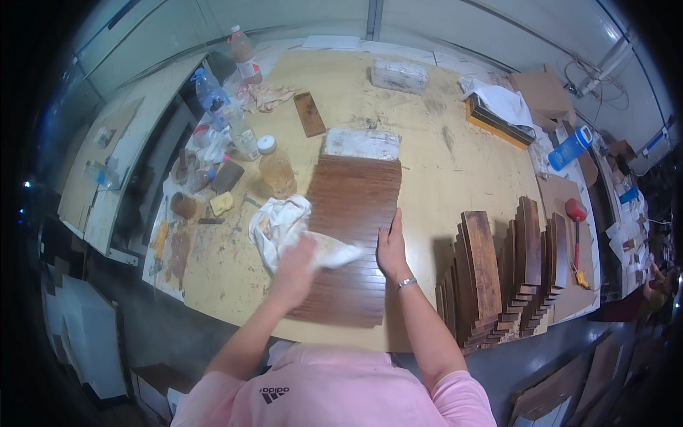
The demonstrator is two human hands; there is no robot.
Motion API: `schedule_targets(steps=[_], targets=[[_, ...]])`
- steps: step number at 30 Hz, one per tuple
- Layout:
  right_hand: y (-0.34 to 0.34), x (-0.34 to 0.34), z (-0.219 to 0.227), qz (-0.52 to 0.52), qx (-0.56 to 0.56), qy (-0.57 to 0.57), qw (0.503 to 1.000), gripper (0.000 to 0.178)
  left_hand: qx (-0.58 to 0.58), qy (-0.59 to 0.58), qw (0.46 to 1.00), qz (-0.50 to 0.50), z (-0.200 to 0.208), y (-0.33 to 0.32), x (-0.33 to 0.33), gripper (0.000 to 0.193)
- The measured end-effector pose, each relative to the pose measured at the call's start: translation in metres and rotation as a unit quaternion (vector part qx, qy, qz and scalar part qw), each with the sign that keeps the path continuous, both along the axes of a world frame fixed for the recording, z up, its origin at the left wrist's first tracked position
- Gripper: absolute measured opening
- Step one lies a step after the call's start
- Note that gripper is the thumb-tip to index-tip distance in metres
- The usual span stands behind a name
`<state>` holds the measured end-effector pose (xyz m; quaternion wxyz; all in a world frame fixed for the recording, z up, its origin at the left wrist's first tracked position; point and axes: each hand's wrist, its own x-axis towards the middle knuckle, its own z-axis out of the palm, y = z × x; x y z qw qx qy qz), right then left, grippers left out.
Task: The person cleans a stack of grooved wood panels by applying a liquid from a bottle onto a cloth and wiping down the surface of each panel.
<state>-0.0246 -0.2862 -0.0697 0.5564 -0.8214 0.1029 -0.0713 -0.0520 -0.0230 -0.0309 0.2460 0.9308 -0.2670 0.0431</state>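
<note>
A row of brown wooden strips (348,206) lies side by side in front of me, with a whitish block (361,144) against its far end. My left hand (294,270), a little smeared by motion, grips a white cloth (279,226). The cloth is spread over the left part of the strips, and one corner reaches toward their middle. At the right edge of the row rests my right hand (391,248), fingers stretched forward along the strip ends and nothing held. A bracelet circles that wrist.
Stacks of similar strips (480,267) stand at the right front. Left of the row are a white-capped jar (277,167), a yellow sponge (222,204) and several bottles (210,89). A loose wooden piece (309,114) lies farther back. At the right are a box (498,121) and a blue bottle (569,148).
</note>
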Motion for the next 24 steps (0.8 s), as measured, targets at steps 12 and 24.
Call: schedule_targets(steps=[12,24], targets=[[0.023,-0.05,0.005,0.009,0.047,0.023,0.999,0.075,-0.574,0.431,0.667,0.198,-0.033,0.035,-0.011,0.061],[0.026,-0.05,0.022,-0.003,-0.029,0.046,0.999,0.068,0.126,0.048,0.99,-0.036,0.018,0.005,-0.024,0.042]])
